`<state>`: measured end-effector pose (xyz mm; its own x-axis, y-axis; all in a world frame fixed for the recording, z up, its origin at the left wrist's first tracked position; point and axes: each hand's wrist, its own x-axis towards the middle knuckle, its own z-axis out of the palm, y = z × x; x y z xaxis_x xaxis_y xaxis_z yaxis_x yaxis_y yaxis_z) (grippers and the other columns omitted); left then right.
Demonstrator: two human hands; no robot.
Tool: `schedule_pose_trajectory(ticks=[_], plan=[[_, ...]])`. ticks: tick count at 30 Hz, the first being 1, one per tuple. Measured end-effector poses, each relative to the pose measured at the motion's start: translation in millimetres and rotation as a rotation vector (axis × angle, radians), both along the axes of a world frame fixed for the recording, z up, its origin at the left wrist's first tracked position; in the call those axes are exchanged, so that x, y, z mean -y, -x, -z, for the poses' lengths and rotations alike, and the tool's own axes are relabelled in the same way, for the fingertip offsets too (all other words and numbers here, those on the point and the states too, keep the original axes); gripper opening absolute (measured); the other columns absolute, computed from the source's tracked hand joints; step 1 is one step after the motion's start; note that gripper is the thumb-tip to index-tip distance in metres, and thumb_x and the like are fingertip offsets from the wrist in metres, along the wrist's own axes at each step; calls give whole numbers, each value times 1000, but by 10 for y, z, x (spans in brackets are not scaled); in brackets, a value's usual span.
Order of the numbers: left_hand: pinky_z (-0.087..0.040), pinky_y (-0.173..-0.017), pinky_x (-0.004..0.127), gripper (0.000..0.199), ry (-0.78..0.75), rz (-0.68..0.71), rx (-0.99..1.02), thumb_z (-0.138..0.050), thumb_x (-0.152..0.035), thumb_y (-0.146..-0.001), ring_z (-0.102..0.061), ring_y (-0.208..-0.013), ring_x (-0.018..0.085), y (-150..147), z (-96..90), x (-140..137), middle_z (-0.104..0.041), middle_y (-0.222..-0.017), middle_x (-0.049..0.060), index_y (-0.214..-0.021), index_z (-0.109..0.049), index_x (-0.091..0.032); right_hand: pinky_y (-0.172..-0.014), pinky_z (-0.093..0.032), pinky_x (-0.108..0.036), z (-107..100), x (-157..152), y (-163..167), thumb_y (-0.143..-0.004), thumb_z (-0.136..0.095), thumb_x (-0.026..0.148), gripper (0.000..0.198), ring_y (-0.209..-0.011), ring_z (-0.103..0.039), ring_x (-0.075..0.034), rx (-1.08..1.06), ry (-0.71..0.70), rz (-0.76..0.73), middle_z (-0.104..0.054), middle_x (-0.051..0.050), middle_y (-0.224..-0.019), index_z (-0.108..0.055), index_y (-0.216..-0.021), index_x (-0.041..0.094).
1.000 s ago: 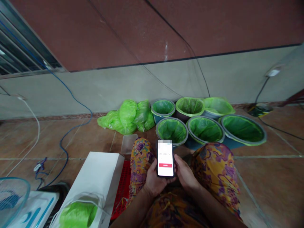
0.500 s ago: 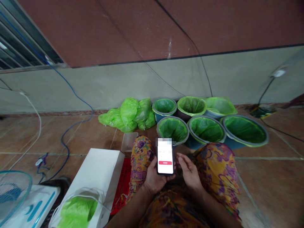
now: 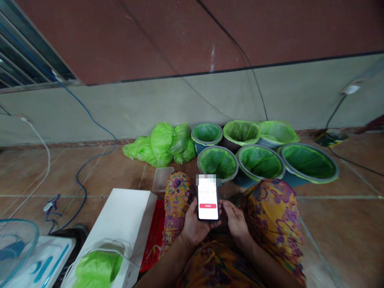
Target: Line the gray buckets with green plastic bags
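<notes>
A smartphone (image 3: 207, 214) with a bright white screen and a red button is held upright in my left hand (image 3: 193, 226). The fingers of that hand wrap behind it, with the thumb along its left edge. Part of the screen's top is blurred out. My right hand (image 3: 238, 222) is just right of the phone, fingers loosely bent and its tips close to the phone's right edge. Both hands are low between my knees, which are covered by patterned yellow and purple cloth (image 3: 273, 212).
Several bins (image 3: 262, 162) lined with green bags stand by the wall, beside filled green bags (image 3: 162, 144). A clear plastic tub (image 3: 163, 179), a white box (image 3: 120, 212) carrying a green bag roll (image 3: 97, 266), and a red basket (image 3: 154, 230) sit left. A blue cable (image 3: 85, 168) crosses the floor.
My right hand has moved slightly left, bringing its fingers closer to the phone. The left hand keeps its hold, and the view has shifted only a little.
</notes>
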<state>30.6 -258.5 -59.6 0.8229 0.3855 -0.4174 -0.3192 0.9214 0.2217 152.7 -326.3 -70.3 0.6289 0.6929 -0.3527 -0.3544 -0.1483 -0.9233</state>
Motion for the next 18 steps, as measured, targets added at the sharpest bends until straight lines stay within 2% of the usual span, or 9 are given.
schedule_pose_trajectory(ticks=[6, 18], plan=[[-48, -80, 42, 60, 11, -15, -28, -37, -54, -90, -62, -95, 28, -6, -18, 6, -68, -106, 16, -119, -59, -7, -57, -44, -28, 14, 1, 2, -65, -65, 66, 48, -61, -54, -16, 35, 21, -14, -66, -3, -68, -72, -78, 21], [-48, -78, 42, 60, -9, -13, -23, -35, -54, -91, -62, -95, 28, -11, 6, 1, -67, -107, 17, -119, -59, -7, -51, -42, -26, -6, -6, 5, -63, -63, 70, 55, -56, -51, -14, 3, 45, -18, -61, -2, -62, -71, -78, 18]])
